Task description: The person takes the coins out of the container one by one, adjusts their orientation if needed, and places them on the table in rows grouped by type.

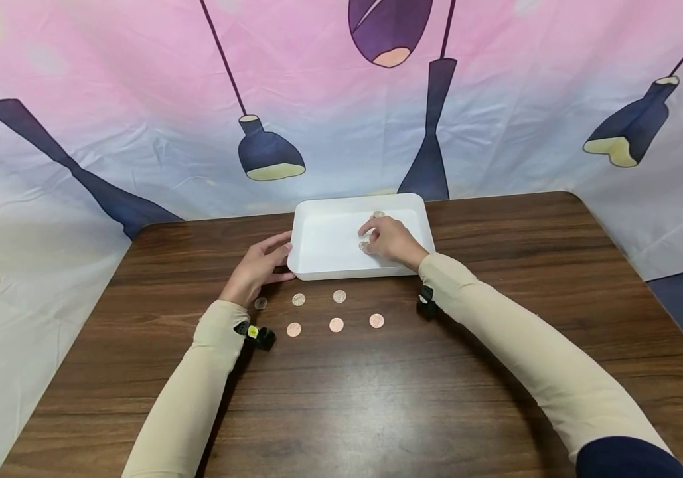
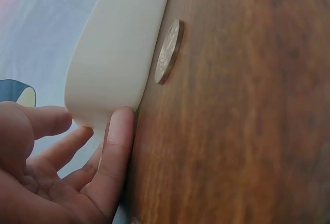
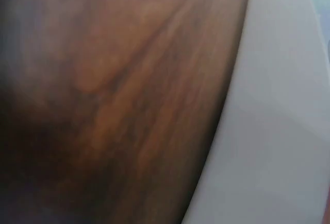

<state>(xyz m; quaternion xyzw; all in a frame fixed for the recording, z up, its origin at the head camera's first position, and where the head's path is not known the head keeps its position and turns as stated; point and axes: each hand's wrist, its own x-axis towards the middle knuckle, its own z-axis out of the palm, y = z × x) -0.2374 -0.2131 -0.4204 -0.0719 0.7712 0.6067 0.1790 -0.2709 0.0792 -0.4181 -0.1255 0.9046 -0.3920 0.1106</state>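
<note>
A white tray [image 1: 341, 274] lies at the far side of the table. My left hand [image 1: 256, 265] is at its left end, with fingers spread and touching the tray's corner; the left wrist view shows fingertips [image 2: 122, 118] against the tray wall [image 2: 111, 54]. Inside the tray, my right hand [image 1: 393, 240] reaches low over the floor, thumb and index finger apart. One silver coin [image 1: 364, 245] is right at the thumb tip, and another coin [image 1: 378, 214] lies farther back. Only the tray's outer side [image 3: 258, 110] and wood show in the right wrist view.
In front of the tray lie silver coins [image 1: 339, 297] in a row, one beside my left wrist. Copper-coloured coins [image 1: 336, 324] form a second row nearer me. The brown wooden table [image 1: 353, 398] meets a printed cloth backdrop [image 1: 341, 133] behind the tray.
</note>
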